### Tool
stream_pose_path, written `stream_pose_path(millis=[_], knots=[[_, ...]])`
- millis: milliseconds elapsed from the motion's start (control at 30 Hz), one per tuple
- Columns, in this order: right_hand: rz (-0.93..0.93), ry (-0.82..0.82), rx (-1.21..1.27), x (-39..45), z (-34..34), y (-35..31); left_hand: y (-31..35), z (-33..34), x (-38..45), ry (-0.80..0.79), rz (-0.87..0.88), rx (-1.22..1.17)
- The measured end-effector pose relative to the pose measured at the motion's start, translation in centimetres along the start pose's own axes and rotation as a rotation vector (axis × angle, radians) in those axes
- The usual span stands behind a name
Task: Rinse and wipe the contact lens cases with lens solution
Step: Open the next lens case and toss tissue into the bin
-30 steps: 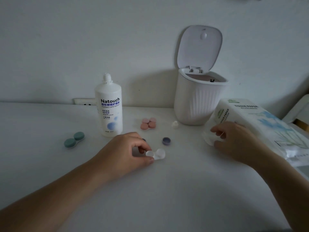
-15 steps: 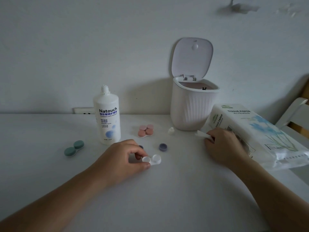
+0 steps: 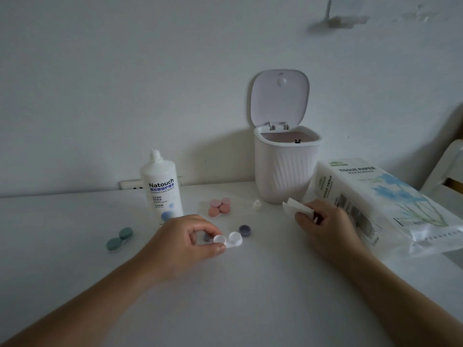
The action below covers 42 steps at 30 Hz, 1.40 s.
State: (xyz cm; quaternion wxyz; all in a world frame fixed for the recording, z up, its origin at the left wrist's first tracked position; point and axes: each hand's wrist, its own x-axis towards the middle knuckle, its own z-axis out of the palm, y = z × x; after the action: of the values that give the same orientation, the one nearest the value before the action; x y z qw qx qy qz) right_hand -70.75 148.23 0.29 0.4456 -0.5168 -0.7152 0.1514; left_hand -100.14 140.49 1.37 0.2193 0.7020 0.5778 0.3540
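Note:
My left hand (image 3: 185,240) pinches the left cup of an open white lens case (image 3: 231,239) that lies on the white table (image 3: 240,296). One purple cap (image 3: 245,230) sits just right of the case, and another (image 3: 207,237) is half hidden under my fingers. My right hand (image 3: 325,227) grips a white tissue (image 3: 297,206) pulled from the tissue pack (image 3: 385,204). The uncapped Natouch lens solution bottle (image 3: 162,190) stands behind my left hand. A green lens case (image 3: 119,238) lies at the left and a pink lens case (image 3: 219,207) near the middle.
A white mini trash bin (image 3: 285,171) with its lid up stands against the wall. The bottle's small white cap (image 3: 257,204) lies in front of the bin. A power strip (image 3: 130,184) sits at the wall behind the bottle. A white chair (image 3: 448,169) shows at the right edge.
My right hand has pulled a tissue out of the pack and drawn it leftward. My left hand has kept its pinch on the white case. The camera has tilted up.

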Motion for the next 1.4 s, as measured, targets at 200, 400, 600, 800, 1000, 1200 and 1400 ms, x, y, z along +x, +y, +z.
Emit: stream_pose_path(millis=[200,400,600,800,1000,1200,1400], knots=[[0.146,0.009,0.122,0.6,-0.1,0.7,2.4,-1.7,2.5,-0.003,-0.017,-0.176],[0.157,-0.003,0.202,0.7,0.0,0.7,5.9,-2.4,6.2,0.095,-0.050,-0.368],[0.156,-0.030,0.248,0.8,-0.1,1.1,8.0,-2.5,10.6,0.159,-0.135,-0.478],[0.144,-0.044,0.291,0.7,0.1,1.2,9.9,-2.1,15.0,0.182,-0.200,-0.695],[0.143,-0.062,0.244,0.8,0.2,1.7,11.3,-1.6,18.6,0.175,-0.237,-0.740],[0.125,-0.058,0.218,1.1,0.7,2.5,11.5,-1.0,20.9,0.207,-0.102,-0.283],[0.096,-0.075,0.258,1.2,0.9,3.0,12.3,-1.0,21.9,0.157,0.387,0.426]])
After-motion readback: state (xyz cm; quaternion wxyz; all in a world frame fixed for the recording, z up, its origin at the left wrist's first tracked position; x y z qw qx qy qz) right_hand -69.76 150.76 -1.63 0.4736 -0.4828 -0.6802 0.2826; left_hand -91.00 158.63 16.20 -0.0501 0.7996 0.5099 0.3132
